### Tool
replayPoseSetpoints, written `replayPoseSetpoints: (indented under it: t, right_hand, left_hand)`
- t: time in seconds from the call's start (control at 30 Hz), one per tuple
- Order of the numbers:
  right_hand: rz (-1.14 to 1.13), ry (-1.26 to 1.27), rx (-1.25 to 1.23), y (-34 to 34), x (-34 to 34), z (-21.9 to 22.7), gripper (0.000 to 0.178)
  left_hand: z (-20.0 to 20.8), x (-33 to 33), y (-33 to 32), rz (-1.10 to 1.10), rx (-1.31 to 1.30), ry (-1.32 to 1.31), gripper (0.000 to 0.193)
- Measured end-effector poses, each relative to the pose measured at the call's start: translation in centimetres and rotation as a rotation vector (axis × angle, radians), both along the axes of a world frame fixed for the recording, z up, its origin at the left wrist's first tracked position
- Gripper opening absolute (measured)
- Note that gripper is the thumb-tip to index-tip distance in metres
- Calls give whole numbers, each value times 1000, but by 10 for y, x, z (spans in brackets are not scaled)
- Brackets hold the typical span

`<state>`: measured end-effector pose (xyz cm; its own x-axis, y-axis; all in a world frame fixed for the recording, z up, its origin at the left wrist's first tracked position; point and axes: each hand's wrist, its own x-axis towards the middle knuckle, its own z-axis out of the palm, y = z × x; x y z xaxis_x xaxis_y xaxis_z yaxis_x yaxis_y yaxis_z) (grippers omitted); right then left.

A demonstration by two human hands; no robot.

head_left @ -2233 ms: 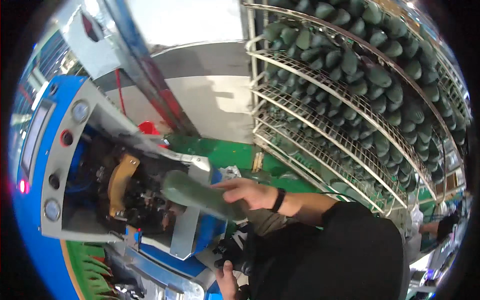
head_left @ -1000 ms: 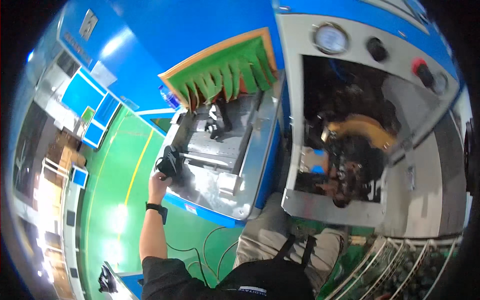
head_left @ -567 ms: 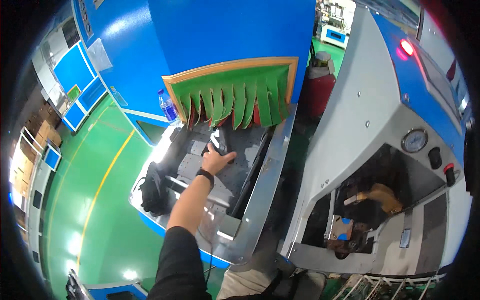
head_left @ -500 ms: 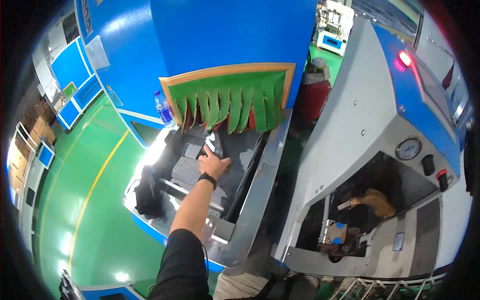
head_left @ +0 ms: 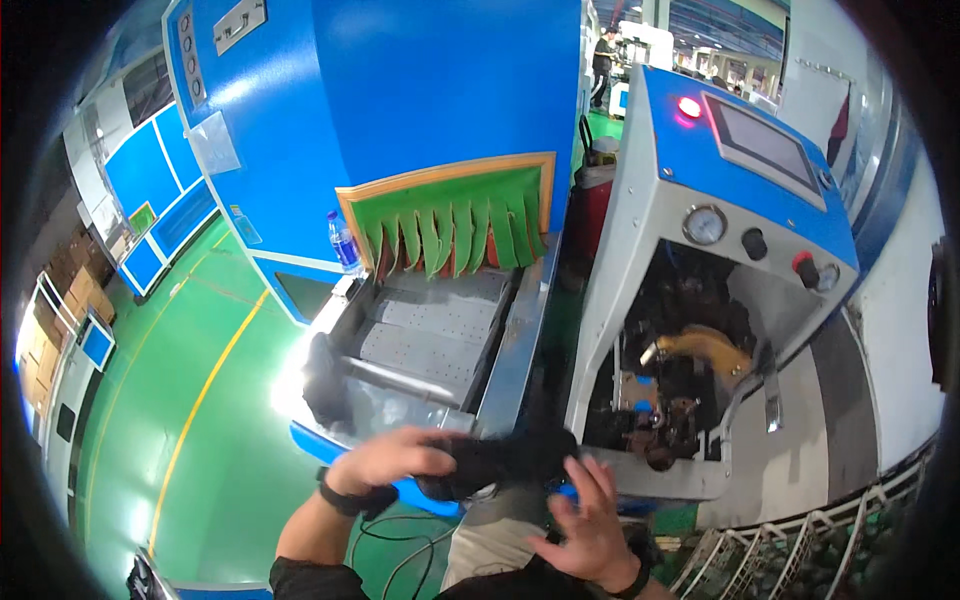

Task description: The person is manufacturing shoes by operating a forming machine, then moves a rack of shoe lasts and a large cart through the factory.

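In front of my body, my left hand (head_left: 400,458) is closed on the left end of a black shoe-like piece (head_left: 505,462). Motion blurs the piece, so its exact kind is hard to make out. My right hand (head_left: 590,530) is at the piece's right end with its fingers spread; whether the fingertips touch it I cannot tell. Just beyond lies the metal conveyor bed (head_left: 415,350) with small perforations, leading under green strip flaps (head_left: 450,225) in a blue machine.
To the right stands a grey and blue machine with a screen (head_left: 755,145), a gauge (head_left: 705,224) and a dark opening holding a yellowish part (head_left: 705,348). A black bundle (head_left: 322,385) lies at the conveyor's left edge. A bottle (head_left: 343,242) stands by the flaps. A rack (head_left: 790,550) is lower right.
My left hand has come back from the conveyor near the flaps, bringing the black piece close to my body. My right hand has entered the view. The view has shifted.
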<state>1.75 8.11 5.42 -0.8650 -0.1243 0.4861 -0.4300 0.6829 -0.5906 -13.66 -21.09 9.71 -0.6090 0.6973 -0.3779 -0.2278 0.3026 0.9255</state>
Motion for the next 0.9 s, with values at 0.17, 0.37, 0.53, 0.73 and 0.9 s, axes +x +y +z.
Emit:
replayPoseSetpoints:
  t: [0.17, 0.37, 0.53, 0.73, 0.9]
  right_hand:
    - [503, -852, -13, -20, 37, 26, 103]
    - [267, -998, -1078, 41, 96, -47, 96]
    - [24, -1080, -2154, 61, 127, -92, 57]
    - [-62, -277, -1952, 95, 73, -15, 59]
    - [-326, -59, -771, 150, 47, 61, 74]
  left_hand:
    - [-91, 79, 19, -497, 63, -24, 80]
    - [-142, 119, 56, -614, 481, -548, 76]
    - [-115, 118, 132, -646, 157, 584, 37]
    - [-68, 145, 180, -471, 453, 226, 30]
    - [-63, 122, 194, -234, 432, -160, 29]
